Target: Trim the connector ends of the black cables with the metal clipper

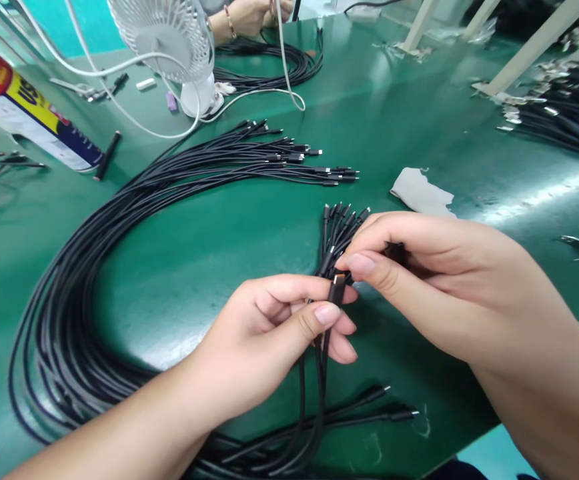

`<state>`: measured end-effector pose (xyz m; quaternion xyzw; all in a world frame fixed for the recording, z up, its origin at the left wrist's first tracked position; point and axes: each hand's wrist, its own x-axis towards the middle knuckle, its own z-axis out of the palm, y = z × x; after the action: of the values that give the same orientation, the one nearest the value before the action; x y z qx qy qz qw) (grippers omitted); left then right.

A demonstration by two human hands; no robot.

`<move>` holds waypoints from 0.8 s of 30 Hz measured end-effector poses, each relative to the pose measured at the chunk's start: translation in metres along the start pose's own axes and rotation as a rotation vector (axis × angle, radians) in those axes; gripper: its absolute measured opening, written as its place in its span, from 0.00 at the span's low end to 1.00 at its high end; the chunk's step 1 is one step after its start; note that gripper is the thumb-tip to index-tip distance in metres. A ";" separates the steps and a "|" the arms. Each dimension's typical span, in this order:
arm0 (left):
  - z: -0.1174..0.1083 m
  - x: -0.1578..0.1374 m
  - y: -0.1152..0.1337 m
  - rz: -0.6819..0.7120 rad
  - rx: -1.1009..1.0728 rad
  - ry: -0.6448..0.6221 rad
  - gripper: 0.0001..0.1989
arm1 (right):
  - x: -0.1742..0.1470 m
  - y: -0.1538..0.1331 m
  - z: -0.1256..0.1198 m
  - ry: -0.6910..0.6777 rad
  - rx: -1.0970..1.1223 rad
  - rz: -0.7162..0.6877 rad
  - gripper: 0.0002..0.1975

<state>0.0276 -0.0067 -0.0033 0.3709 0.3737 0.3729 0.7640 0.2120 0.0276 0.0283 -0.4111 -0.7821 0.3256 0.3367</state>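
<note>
My left hand [289, 327] is closed on a black cable, with its plug [337, 288] pinched upright between thumb and fingers. The plug's tip shows a metal and orange end. Right beside that tip, my right hand [419, 273] has thumb and forefinger pressed together. A small black piece [394, 251] pokes out behind those fingers; what the fingertips grip is hidden. Just behind both hands fans a cluster of black plug ends [337, 223]. More cables run down from my left hand, and two loose plugs [399, 413] lie near the table's front edge.
A big looped bundle of black cables [64, 300] curves across the green table [209, 267]. Farther back stand a white fan [169, 40] and a spray can [29, 107]. A grey scrap [422, 190] lies right of centre. Another person's hand [244, 17] works at the far side.
</note>
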 end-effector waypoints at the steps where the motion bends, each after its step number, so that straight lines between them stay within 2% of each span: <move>1: 0.000 0.000 0.000 0.001 0.009 -0.002 0.07 | 0.000 0.000 0.000 0.001 -0.003 0.004 0.11; 5: 0.001 0.000 0.000 0.007 -0.009 0.002 0.04 | -0.001 0.001 -0.001 -0.009 -0.002 0.001 0.10; 16: 0.001 0.001 0.002 0.032 0.051 0.015 0.06 | 0.001 0.001 -0.003 -0.017 -0.057 -0.001 0.10; 19: 0.002 0.000 0.003 0.032 0.089 0.015 0.07 | 0.000 0.000 -0.003 -0.040 0.005 0.018 0.10; 22: 0.002 0.001 0.005 0.023 0.127 0.005 0.09 | -0.002 -0.001 -0.001 -0.124 0.160 0.060 0.07; 24: 0.003 0.001 0.005 0.016 0.116 -0.008 0.10 | -0.003 0.000 0.000 -0.156 0.169 0.043 0.06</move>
<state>0.0290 -0.0041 0.0019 0.4191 0.3886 0.3551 0.7397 0.2132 0.0253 0.0275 -0.3714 -0.7666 0.4287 0.3010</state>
